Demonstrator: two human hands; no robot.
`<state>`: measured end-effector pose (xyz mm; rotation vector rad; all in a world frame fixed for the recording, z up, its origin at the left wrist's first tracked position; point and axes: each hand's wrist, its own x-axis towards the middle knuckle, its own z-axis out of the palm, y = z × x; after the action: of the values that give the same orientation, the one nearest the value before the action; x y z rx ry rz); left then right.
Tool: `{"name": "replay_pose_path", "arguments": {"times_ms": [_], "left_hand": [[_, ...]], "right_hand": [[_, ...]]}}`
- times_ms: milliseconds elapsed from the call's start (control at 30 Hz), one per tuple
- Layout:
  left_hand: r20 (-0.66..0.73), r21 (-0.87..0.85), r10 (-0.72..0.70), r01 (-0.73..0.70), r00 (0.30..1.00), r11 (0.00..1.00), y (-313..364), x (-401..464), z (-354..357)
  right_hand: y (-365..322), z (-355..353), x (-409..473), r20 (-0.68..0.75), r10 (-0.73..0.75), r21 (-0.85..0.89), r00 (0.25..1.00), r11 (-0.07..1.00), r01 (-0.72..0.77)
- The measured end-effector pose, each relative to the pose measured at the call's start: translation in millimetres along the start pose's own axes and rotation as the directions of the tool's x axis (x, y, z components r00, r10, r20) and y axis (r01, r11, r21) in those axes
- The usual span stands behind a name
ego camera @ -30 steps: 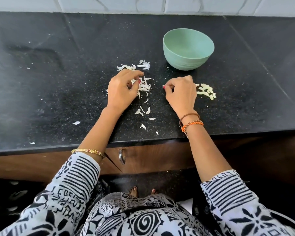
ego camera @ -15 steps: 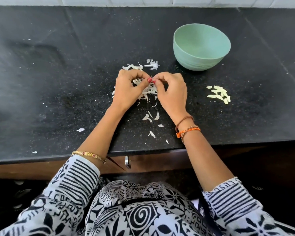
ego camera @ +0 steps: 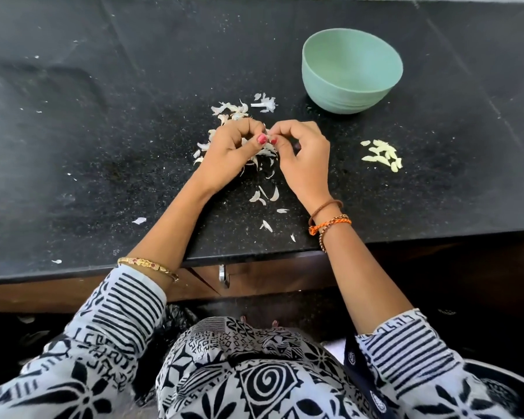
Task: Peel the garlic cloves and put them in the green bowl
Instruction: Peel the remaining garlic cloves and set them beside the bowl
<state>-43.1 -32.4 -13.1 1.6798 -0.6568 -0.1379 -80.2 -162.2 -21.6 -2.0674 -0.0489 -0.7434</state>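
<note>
Black counter (ego camera: 73, 152): left hand (ego camera: 227, 155) and right hand (ego camera: 304, 155) jointly pinching a garlic clove (ego camera: 268, 135) (mostly hidden) over strewn skins (ego camera: 263, 158); green bowl (ego camera: 352, 71) behind; peeled cloves (ego camera: 381, 155) right.

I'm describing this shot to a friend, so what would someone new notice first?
First, the two hands meeting mid-counter: the left hand and right hand pinch something small between their fingertips, over a heap of white garlic skins. Next, the green bowl behind and to the right, and a small pile of peeled cloves on the counter right of the hands.
</note>
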Motion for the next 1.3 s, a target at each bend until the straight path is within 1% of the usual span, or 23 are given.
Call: {"name": "replay_pose_path", "arguments": {"times_ms": [200, 267, 333, 400, 467, 500, 567, 600, 667, 767, 800, 867, 967, 1133, 1300], "left_hand": [[0.026, 0.075, -0.010, 0.008, 1.000, 0.997, -1.1, -1.3, -1.3], [0.004, 0.108, -0.008, 0.007, 1.000, 0.994, -2.3, -0.5, -0.5], [-0.055, 0.170, 0.031, -0.022, 0.998, 0.985, -3.6, -0.6, 1.0], [-0.127, 0.248, 0.101, -0.067, 0.987, 0.966, -4.4, -2.3, 1.4], [-0.171, 0.303, 0.150, -0.093, 0.974, 0.949, -6.1, -3.5, 1.3], [-0.169, 0.322, 0.156, -0.095, 0.973, 0.942, -5.3, -3.2, 1.7], [-0.160, 0.329, 0.134, -0.075, 0.978, 0.941, -4.1, -3.2, 3.4], [-0.178, 0.327, 0.128, -0.064, 0.976, 0.943, -3.3, -3.4, 3.5], [-0.252, 0.321, 0.147, -0.061, 0.957, 0.945, -2.5, -3.3, 2.7], [-0.379, 0.421, 0.194, -0.018, 0.905, 0.907, -6.4, -2.5, 1.2], [-0.400, 0.451, 0.215, -0.013, 0.891, 0.892, -8.6, -2.3, 0.8], [-0.399, 0.454, 0.234, -0.030, 0.886, 0.890, -8.6, -2.8, 1.0], [-0.362, 0.462, 0.236, -0.046, 0.902, 0.885, -5.9, -5.0, 2.6], [-0.351, 0.428, 0.235, -0.068, 0.907, 0.901, -4.8, -5.1, 3.2], [-0.373, 0.310, 0.124, -0.003, 0.920, 0.951, -3.9, -5.4, 1.4]], "right_hand": [[-1.5, -1.7, -1.1, 0.007, 0.013, -0.017, 1.000, 1.000, -0.013], [0.1, -1.5, 0.0, -0.014, -0.004, -0.031, 1.000, 1.000, 0.004], [1.1, -0.8, 1.4, -0.044, -0.007, -0.040, 0.999, 0.999, 0.005], [-0.4, 1.1, 1.5, -0.056, -0.009, -0.061, 0.998, 0.998, 0.006], [-1.1, 2.6, 2.6, -0.046, 0.027, -0.084, 0.999, 0.996, -0.031], [-0.2, 2.4, 4.0, -0.056, 0.066, -0.078, 0.996, 0.994, -0.070], [3.4, 0.9, 6.4, -0.082, 0.138, -0.029, 0.987, 0.990, -0.140], [4.8, 0.3, 6.9, -0.079, 0.150, -0.003, 0.985, 0.989, -0.151], [3.8, 0.3, 6.6, -0.048, 0.138, 0.005, 0.989, 0.990, -0.138], [2.0, 1.0, 6.2, -0.009, 0.122, -0.004, 0.993, 0.993, -0.122], [2.1, 0.8, 6.5, 0.001, 0.119, -0.003, 0.993, 0.993, -0.119], [2.4, -0.1, 7.1, 0.033, 0.107, -0.012, 0.994, 0.994, -0.106], [0.6, -0.5, 6.8, 0.088, 0.082, -0.026, 0.993, 0.996, -0.080], [-1.5, -1.0, 6.6, 0.076, 0.074, -0.066, 0.994, 0.995, -0.069], [-3.1, 1.1, 5.0, 0.044, -0.002, -0.131, 0.999, 0.991, 0.008]]}}
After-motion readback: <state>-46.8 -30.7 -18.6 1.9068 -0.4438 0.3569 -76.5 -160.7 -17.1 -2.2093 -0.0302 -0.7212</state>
